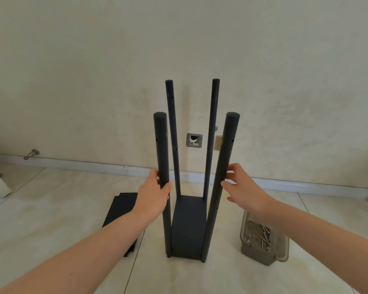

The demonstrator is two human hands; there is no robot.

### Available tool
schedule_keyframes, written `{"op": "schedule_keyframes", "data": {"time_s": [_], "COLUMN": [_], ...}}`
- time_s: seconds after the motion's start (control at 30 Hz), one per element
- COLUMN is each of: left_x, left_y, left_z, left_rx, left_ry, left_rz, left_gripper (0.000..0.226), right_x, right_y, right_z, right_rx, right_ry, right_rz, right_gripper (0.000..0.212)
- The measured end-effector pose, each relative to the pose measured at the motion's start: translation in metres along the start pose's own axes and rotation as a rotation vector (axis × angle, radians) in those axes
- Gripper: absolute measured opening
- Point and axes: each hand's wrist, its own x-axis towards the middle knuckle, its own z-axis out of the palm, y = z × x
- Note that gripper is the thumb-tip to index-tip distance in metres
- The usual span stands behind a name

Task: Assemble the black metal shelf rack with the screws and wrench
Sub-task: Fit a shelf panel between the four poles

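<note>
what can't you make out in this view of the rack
Head view only:
- Loose black panel: right part under the left forearm.
- Screw tray: far end under the right forearm; screws too small to count, no wrench discernible.
- Left hand: most fingers behind the front left post.
- Right hand: grip or mere touch on the front right post, unclear.
- Bottom shelf joints: too dark to see screws.
</note>
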Motion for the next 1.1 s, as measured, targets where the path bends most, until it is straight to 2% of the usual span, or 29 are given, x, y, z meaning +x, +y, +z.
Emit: {"op": "schedule_keyframes", "data": {"time_s": [0.1, 0.23, 0.37, 0.5, 0.8, 1.1], "left_x": [0.002, 0.006, 0.012, 0.011, 0.017, 0.024], "left_y": [-0.008, -0.019, -0.029, -0.030, -0.019, -0.019], "left_z": [-0.004, -0.013, -0.023, -0.027, -0.043, -0.048], "left_rx": [0.041, 0.220, 0.310, 0.308, 0.290, 0.223], "left_ry": [-0.005, -0.029, -0.044, -0.047, -0.001, -0.020], "left_rz": [0.057, 0.227, 0.271, 0.284, 0.320, 0.225], "left_gripper": [0.037, 0.049, 0.046, 0.039, 0.043, 0.042], "right_x": [0.001, -0.011, -0.027, -0.043, -0.063, -0.076], "right_y": [-0.004, -0.007, -0.011, -0.015, -0.031, -0.055], "right_z": [0.006, 0.012, 0.016, 0.016, 0.026, 0.043], "right_rx": [-0.028, -0.045, -0.102, -0.143, -0.109, -0.183], "right_ry": [0.039, 0.057, 0.032, -0.013, -0.097, -0.181], "right_rz": [0.018, -0.011, -0.023, -0.051, -0.140, -0.211], "right_gripper": [0.024, 0.037, 0.042, 0.041, 0.039, 0.047]}}
